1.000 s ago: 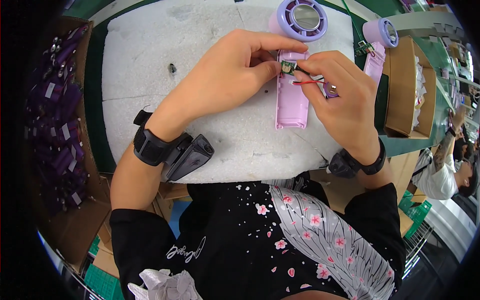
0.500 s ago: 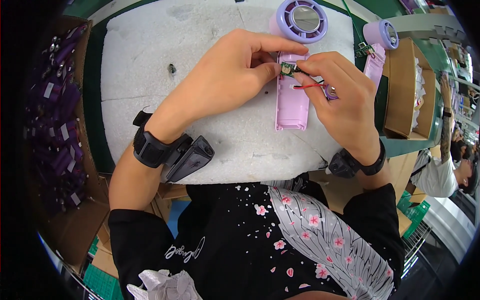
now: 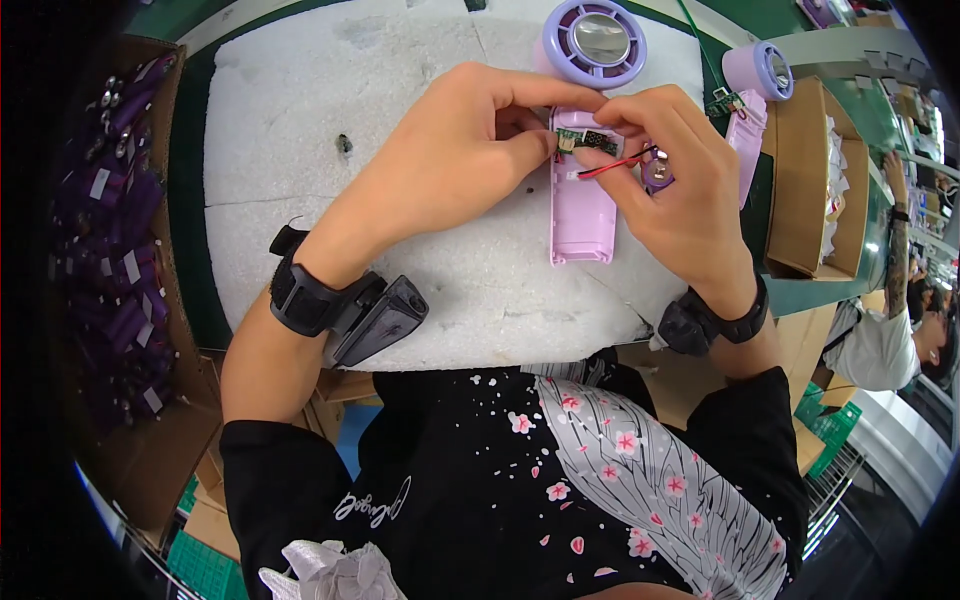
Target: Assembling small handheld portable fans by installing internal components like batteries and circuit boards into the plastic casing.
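Observation:
A pink handle shell [image 3: 584, 225] lies lengthwise on the white foam board, with a small green circuit board [image 3: 568, 142] in its far part. The circuit board carries a dark display block [image 3: 597, 140]. My left hand [image 3: 465, 150] is closed at the shell's far left, thumb at the circuit board's left edge and index finger across the shell's far end. In the curled fingers of my right hand [image 3: 690, 185] sits a purple cylindrical battery [image 3: 657, 172]. Its red and black wires [image 3: 612, 165] reach over the shell to a white plug. My right thumb and fingertips are at the circuit board's right side.
A purple fan head [image 3: 602, 40] touches the shell's far end. At right stand another fan head [image 3: 757, 70], a pink shell [image 3: 744, 140] and a cardboard box [image 3: 800, 180]. A carton of purple batteries [image 3: 125, 270] is at left. Another person [image 3: 875, 345] is at far right.
My right fingertips have shifted up and uncovered the display block. The battery in that hand shows more now, and its wires have swung slightly. My left hand has hardly moved.

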Available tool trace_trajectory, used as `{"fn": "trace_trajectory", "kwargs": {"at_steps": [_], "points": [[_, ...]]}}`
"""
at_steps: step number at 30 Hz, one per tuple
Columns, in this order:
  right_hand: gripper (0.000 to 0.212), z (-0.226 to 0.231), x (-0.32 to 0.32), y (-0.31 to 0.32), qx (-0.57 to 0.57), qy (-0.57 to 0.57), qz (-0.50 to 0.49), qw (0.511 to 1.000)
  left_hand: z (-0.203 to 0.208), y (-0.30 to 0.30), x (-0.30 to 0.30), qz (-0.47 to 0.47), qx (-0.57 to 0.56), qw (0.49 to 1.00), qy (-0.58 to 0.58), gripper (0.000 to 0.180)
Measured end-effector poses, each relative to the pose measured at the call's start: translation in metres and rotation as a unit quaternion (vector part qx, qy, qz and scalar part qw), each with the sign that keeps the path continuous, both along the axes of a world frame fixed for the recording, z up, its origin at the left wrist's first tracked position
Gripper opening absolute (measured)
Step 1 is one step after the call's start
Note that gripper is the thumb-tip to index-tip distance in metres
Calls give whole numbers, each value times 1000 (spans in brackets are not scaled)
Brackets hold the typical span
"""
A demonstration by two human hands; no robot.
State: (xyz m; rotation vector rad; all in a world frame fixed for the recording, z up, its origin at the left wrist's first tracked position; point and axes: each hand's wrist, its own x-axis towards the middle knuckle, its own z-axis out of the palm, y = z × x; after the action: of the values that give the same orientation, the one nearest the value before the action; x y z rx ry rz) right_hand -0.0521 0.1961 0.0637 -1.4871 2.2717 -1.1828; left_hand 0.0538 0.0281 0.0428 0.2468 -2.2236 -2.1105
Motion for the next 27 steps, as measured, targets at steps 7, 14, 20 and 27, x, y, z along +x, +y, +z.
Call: {"fn": "trace_trajectory", "kwargs": {"at_steps": [7, 14, 20, 27], "points": [[28, 2, -4, 0, -6, 44, 23, 999, 2, -2, 0, -3, 9, 1000, 9, 39], [25, -4, -8, -3, -56, 48, 25, 997, 6, -5, -1, -19, -58, 997, 41, 33], [19, -11, 6, -2, -83, -46, 22, 995, 13, 1, 9, 19, -229, 971, 67, 25], [15, 0, -19, -2, -49, -86, 42, 994, 11, -7, 7, 62, -170, 983, 26, 19]]}}
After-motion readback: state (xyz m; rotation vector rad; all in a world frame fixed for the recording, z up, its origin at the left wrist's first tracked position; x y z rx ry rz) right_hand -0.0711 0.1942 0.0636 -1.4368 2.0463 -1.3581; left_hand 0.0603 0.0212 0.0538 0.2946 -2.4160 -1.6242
